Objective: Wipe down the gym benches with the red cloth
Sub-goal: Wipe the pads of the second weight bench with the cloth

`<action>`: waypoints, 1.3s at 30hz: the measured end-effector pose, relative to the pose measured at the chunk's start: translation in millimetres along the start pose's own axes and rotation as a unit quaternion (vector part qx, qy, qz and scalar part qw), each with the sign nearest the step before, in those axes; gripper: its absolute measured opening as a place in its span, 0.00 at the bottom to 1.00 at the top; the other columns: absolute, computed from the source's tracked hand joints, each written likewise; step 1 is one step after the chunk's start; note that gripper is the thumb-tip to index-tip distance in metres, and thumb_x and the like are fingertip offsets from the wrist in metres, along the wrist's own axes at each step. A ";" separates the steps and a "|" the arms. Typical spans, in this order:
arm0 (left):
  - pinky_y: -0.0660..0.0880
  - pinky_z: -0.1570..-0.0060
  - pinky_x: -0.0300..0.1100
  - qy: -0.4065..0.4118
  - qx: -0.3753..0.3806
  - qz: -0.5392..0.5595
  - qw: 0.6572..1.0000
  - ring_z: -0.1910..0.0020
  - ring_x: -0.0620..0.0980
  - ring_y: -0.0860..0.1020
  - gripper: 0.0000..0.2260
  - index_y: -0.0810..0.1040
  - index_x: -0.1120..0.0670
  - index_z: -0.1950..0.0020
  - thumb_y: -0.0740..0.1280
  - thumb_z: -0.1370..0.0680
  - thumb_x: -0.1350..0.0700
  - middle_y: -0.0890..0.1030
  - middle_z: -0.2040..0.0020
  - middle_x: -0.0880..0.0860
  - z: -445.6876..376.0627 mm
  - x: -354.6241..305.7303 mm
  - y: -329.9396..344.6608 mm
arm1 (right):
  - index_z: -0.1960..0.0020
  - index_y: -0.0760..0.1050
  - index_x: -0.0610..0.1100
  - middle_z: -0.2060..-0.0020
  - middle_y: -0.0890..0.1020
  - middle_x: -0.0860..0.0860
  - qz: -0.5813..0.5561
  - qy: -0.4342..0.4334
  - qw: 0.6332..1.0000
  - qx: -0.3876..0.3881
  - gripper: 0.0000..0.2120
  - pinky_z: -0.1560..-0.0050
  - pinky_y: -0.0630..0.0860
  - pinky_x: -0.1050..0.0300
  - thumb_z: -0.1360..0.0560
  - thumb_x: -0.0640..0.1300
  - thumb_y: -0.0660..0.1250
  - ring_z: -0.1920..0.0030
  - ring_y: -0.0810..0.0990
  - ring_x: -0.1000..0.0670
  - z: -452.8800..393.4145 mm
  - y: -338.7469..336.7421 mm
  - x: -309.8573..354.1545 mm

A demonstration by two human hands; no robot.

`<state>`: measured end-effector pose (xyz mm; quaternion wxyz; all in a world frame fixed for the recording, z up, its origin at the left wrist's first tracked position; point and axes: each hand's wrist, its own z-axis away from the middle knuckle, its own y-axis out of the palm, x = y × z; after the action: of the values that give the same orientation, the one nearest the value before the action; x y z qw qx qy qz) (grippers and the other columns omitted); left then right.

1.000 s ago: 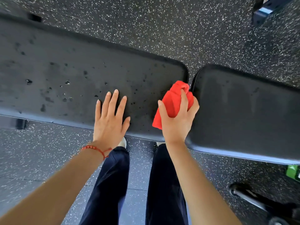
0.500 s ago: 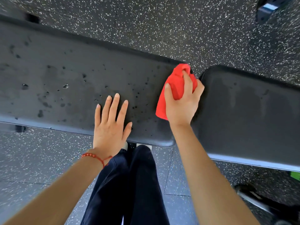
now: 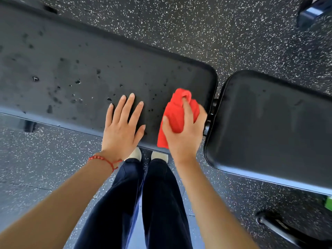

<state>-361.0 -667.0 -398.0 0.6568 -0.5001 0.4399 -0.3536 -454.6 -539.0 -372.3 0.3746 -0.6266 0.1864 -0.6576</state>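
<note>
A long black bench pad (image 3: 75, 69) runs from the left edge to the middle, speckled with dark wet spots. A second black pad (image 3: 269, 126) lies to its right across a narrow gap with a metal hinge. My right hand (image 3: 185, 133) grips the bunched red cloth (image 3: 177, 114) and presses it on the long pad's right end, near the front edge. My left hand (image 3: 122, 126) lies flat on the long pad with fingers spread, just left of the cloth. A red string bracelet circles that wrist.
Black speckled rubber flooring (image 3: 197, 24) surrounds the bench. My legs in dark trousers and pale shoes (image 3: 136, 153) stand against the bench's front edge. A black bar (image 3: 276, 229) lies on the floor at lower right, a green item (image 3: 328, 203) at the right edge, blue equipment (image 3: 312, 11) at top right.
My right hand with the cloth went to the long pad's far right corner, then came back toward the front edge. My left hand stayed flat on the pad.
</note>
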 end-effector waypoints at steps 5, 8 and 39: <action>0.53 0.32 0.55 0.002 0.006 0.016 1.000 0.29 0.58 0.58 0.24 0.65 0.59 0.29 0.55 0.22 0.50 0.63 0.27 0.61 -1.1 1.4 -4.9 | 0.35 0.66 0.56 0.39 0.69 0.46 0.022 -0.026 0.999 0.040 0.27 0.44 0.69 0.56 0.33 0.55 0.67 0.39 0.71 0.46 20.5 0.0 3.3; 0.53 0.32 0.54 0.000 0.005 0.035 0.999 0.29 0.58 0.58 0.23 0.66 0.59 0.29 0.55 0.22 0.50 0.64 0.28 0.61 0.8 4.1 -8.7 | 0.35 0.69 0.54 0.38 0.69 0.46 0.018 -0.044 0.997 0.062 0.27 0.44 0.71 0.53 0.33 0.52 0.69 0.39 0.71 0.46 0.5 0.0 8.7; 0.53 0.32 0.61 -0.059 0.019 0.039 0.997 0.28 0.61 0.56 0.24 0.63 0.56 0.28 0.54 0.23 0.49 0.61 0.27 0.61 22.1 89.6 -22.7 | 0.37 0.71 0.54 0.38 0.69 0.49 0.050 -0.051 0.996 0.052 0.26 0.46 0.68 0.57 0.34 0.55 0.67 0.39 0.72 0.50 -9.2 35.0 44.9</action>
<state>-308.5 -746.1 -393.6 0.7041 -0.4904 0.4124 -0.3059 -451.4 -596.4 -367.9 0.4475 -0.6288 0.1639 -0.6144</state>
